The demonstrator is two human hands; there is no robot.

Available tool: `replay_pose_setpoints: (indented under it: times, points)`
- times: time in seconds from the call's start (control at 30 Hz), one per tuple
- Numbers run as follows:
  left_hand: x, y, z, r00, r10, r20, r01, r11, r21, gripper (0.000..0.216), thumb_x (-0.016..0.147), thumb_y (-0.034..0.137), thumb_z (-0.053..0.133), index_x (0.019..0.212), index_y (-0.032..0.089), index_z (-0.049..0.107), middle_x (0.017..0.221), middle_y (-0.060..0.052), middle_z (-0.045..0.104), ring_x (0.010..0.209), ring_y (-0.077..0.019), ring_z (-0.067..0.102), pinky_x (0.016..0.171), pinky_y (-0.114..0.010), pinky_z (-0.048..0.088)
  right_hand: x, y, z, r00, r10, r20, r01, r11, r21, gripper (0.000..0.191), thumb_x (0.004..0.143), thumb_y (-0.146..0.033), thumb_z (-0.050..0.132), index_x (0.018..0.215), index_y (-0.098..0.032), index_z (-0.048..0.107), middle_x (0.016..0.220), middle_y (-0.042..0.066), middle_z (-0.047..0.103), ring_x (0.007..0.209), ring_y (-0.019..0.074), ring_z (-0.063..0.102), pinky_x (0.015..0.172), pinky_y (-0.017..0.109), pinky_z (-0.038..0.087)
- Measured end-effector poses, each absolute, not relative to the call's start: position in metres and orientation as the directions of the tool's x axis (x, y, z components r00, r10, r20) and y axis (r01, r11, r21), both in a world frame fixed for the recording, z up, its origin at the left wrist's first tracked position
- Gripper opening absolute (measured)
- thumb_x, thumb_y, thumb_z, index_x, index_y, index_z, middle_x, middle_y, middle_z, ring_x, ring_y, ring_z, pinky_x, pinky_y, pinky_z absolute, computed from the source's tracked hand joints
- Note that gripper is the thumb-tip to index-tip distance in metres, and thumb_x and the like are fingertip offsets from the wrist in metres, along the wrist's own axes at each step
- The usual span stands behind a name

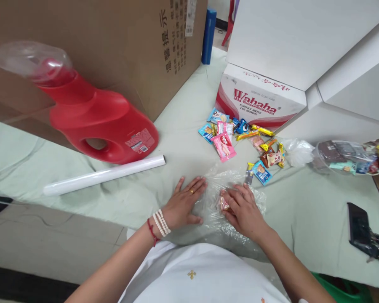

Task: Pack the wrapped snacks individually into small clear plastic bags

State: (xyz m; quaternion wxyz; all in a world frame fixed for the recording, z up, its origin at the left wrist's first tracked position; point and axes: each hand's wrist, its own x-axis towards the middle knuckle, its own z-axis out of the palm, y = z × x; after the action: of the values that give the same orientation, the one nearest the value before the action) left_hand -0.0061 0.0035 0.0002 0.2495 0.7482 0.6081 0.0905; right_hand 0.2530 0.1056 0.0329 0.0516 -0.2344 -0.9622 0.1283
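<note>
At the near edge of the cloth-covered table (318, 202), two hands are busy over a crinkled clear plastic film (213, 208). On its nine o'clock side, the left hand (188, 200) is spread flat, palm down, gripping nothing. Across at three o'clock, the right hand (243, 210) bends its fingers over a reddish snack packet (223, 202), right at the film's centre! Is that a grip or only a press? Can't tell, nor whether the packet sits inside or under the plastic. Out between twelve and one, loose snacks (223, 146) scatter before the Wahaha box (259, 99); at two o'clock lies a filled clear bag (344, 158). The step in hand looks like positioning that packet against the film. The next move seems to call for a steady left palm and careful right fingers, since such thin plastic could drag or bunch.
</note>
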Motion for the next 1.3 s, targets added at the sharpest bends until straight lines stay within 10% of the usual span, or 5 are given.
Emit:
replay_pose_setpoints:
  times: [0.2, 0.4, 0.53, 1.03, 1.3]
  points:
    - [-0.015, -0.009, -0.003, 0.205, 0.975, -0.081, 0.876, -0.146, 0.459, 0.094, 0.088, 0.06, 0.067, 0.164, 0.021, 0.026, 0.169, -0.021, 0.028, 0.156, -0.0367, 0.029, 0.125, -0.067, 0.004, 0.258, 0.12, 0.039, -0.91, 0.4, 0.107, 0.337, 0.865, -0.372, 0.053, 0.097, -0.039, 0.063, 0.147, -0.023, 0.054, 0.144, 0.014, 0.058, 0.149, 0.0347, 0.035, 0.122, 0.066, 0.027]
    - [-0.009, -0.014, 0.005, 0.049, 0.991, 0.125, 0.954, -0.084, 0.289, 0.059, 0.098, 0.024, 0.055, 0.156, 0.03, 0.044, 0.166, -0.013, 0.038, 0.156, -0.0345, 0.03, 0.126, -0.065, 0.017, 0.317, 0.079, 0.053, -0.853, 0.491, 0.179, 0.327, 0.769, -0.549, 0.047, 0.095, -0.019, 0.061, 0.141, -0.026, 0.052, 0.129, 0.013, 0.063, 0.133, 0.0296, 0.054, 0.11, 0.055, 0.049]
    - [-0.01, -0.022, 0.006, 0.374, 0.904, 0.208, 0.876, -0.418, 0.241, 0.067, 0.095, 0.007, 0.051, 0.148, 0.047, 0.05, 0.152, 0.001, 0.059, 0.152, -0.0245, 0.04, 0.129, -0.062, 0.0, 0.351, 0.041, 0.037, -0.884, 0.468, 0.01, 0.393, 0.753, -0.528, 0.04, 0.096, -0.02, 0.063, 0.135, -0.028, 0.06, 0.131, 0.012, 0.065, 0.133, 0.0291, 0.056, 0.105, 0.048, 0.056]
    - [-0.019, -0.015, 0.009, 0.055, 0.966, 0.251, 0.954, -0.125, 0.272, 0.087, 0.083, 0.006, 0.051, 0.163, 0.03, 0.028, 0.167, -0.014, 0.036, 0.157, -0.0346, 0.027, 0.124, -0.067, 0.022, 0.301, 0.128, 0.076, -0.796, 0.602, -0.066, 0.467, 0.541, -0.699, 0.027, 0.108, -0.031, 0.04, 0.11, -0.023, 0.065, 0.113, 0.01, 0.072, 0.103, 0.0205, 0.07, 0.09, 0.034, 0.057]
    - [0.012, -0.056, 0.022, 0.348, 0.854, 0.386, 0.839, -0.468, 0.278, 0.076, 0.092, 0.03, 0.062, 0.161, 0.031, 0.03, 0.143, -0.011, 0.066, 0.149, -0.0292, 0.044, 0.129, -0.064, 0.006, 0.275, 0.143, 0.064, -0.792, 0.586, -0.17, 0.536, 0.535, -0.653, 0.029, 0.105, -0.027, 0.04, 0.118, -0.022, 0.066, 0.103, 0.007, 0.074, 0.091, 0.0214, 0.07, 0.081, 0.032, 0.054]
